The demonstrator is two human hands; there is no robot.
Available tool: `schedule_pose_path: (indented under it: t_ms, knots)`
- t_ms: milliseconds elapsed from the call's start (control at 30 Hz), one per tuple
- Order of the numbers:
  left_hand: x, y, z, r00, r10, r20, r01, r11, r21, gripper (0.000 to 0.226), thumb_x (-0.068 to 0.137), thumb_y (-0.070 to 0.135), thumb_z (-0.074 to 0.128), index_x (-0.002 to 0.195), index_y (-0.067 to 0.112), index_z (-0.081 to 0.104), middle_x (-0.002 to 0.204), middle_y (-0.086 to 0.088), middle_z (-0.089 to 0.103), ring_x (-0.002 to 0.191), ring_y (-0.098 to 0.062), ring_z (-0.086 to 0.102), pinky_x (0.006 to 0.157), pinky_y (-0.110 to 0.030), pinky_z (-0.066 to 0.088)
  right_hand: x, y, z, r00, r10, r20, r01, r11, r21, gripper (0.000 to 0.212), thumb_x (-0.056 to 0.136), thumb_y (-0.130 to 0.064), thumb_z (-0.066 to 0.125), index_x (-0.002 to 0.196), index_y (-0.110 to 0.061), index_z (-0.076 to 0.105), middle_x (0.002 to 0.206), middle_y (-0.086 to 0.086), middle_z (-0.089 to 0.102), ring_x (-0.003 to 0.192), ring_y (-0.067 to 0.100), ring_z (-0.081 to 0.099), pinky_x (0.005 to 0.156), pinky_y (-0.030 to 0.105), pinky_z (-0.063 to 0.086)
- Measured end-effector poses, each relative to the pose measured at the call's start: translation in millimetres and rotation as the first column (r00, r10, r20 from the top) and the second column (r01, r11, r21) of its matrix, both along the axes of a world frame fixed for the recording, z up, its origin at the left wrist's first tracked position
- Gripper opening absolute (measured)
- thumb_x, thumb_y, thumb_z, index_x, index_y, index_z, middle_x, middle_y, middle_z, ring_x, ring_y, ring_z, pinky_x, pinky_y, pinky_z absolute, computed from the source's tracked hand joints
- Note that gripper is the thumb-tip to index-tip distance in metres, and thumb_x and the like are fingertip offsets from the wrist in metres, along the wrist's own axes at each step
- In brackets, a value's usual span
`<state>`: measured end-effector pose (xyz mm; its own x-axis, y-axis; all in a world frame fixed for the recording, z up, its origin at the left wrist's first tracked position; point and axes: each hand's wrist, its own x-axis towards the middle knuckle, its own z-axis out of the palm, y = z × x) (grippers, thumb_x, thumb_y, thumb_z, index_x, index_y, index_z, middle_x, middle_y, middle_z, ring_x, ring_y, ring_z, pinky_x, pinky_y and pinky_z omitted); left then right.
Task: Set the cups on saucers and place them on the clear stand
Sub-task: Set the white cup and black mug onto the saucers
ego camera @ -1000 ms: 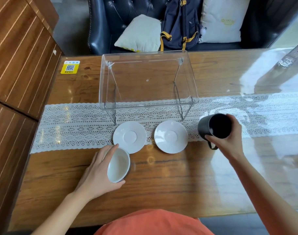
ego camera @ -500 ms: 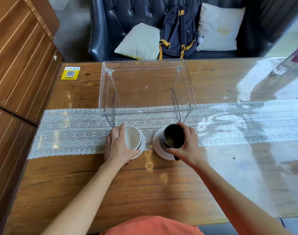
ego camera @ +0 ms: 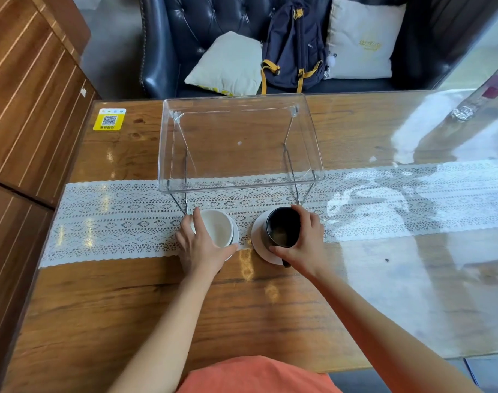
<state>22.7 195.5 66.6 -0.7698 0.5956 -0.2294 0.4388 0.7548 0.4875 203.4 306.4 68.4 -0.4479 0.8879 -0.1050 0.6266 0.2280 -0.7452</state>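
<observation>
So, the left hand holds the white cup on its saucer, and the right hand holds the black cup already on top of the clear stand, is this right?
Not quite. The head view shows the black cup on a saucer on the table, below the clear stand, not on top. The rest holds: left hand on the white cup, right hand on the black one.

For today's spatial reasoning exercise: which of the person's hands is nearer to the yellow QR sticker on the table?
Left. The left hand, gripping the white cup, lies on the QR sticker side; the right hand, on the black cup, is farther away.
</observation>
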Motion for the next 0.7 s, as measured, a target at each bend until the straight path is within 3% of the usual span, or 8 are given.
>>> schedule_pose_path:
  t_ms: [267,400,467,533,600,667,700]
  knots:
    - [0,3,1,1.0,0.025,-0.007,-0.025,0.999,-0.028,0.121,0.051,0.05,0.08,0.144,0.027,0.006,0.148,-0.004,0.016,0.129,-0.033,0.02,0.088,-0.049,0.043,-3,-10,7,0.997,-0.08,-0.003,0.08,0.996,-0.03,0.092,0.056,-0.027,0.08,0.136,-0.032,0.034,0.132,0.004,0.037,0.12,0.026,0.035,0.09,0.029,0.032]
    - [3,3,8,1.0,-0.005,-0.029,0.002,0.996,-0.093,0.127,0.052,0.06,0.076,0.146,0.019,0.002,0.155,-0.006,0.006,0.139,-0.032,0.009,0.107,-0.054,0.021,-6,-13,8,0.996,-0.087,0.034,0.088,0.995,-0.037,0.097,0.058,-0.037,0.081,0.14,-0.03,0.03,0.136,0.006,0.035,0.125,0.028,0.033,0.091,0.032,0.033]
    - [9,1,19,0.989,-0.011,-0.145,0.018,0.999,0.045,0.114,0.06,0.057,0.073,0.145,0.011,0.011,0.156,-0.009,0.007,0.142,-0.029,0.007,0.111,-0.053,0.012,-2,-8,11,0.994,-0.107,-0.009,0.104,0.982,-0.158,0.097,0.064,-0.058,0.07,0.145,-0.03,0.025,0.141,0.008,0.033,0.131,0.025,0.029,0.104,0.039,0.031]
    - [23,1,33,0.988,-0.042,-0.147,0.089,0.942,0.325,0.087,0.072,0.043,0.068,0.141,0.011,0.026,0.152,-0.008,0.02,0.138,-0.024,0.018,0.11,-0.043,0.019,6,1,14,0.971,-0.208,-0.121,0.163,0.938,-0.305,0.082,0.076,-0.066,0.05,0.146,-0.029,0.028,0.144,0.012,0.035,0.136,0.025,0.03,0.113,0.043,0.026]
    - [47,6,47,0.969,-0.159,0.189,0.046,0.868,0.494,0.066,0.08,0.038,0.062,0.135,0.016,0.034,0.144,-0.005,0.031,0.133,-0.017,0.027,0.109,-0.034,0.025,17,8,15,0.957,-0.256,-0.135,0.197,0.919,-0.342,0.056,0.093,-0.052,0.04,0.141,-0.024,0.04,0.141,0.014,0.043,0.134,0.02,0.035,0.109,0.034,0.028]
    - [70,15,52,0.745,-0.175,0.643,-0.123,0.912,0.391,0.063,0.083,0.048,0.056,0.135,0.019,0.035,0.143,-0.002,0.032,0.133,-0.014,0.03,0.106,-0.03,0.026,26,8,15,0.964,-0.242,-0.111,0.187,0.912,-0.364,0.042,0.099,-0.039,0.036,0.129,-0.015,0.053,0.127,0.014,0.055,0.123,0.02,0.046,0.093,0.025,0.034]
    - [76,21,51,0.641,-0.121,0.758,-0.171,0.94,0.295,0.065,0.085,0.051,0.053,0.138,0.019,0.033,0.146,0.0,0.029,0.135,-0.014,0.028,0.106,-0.029,0.025,27,6,16,0.963,-0.243,-0.116,0.18,0.902,-0.393,0.042,0.1,-0.036,0.035,0.125,-0.01,0.056,0.118,0.011,0.059,0.116,0.021,0.051,0.088,0.024,0.036]
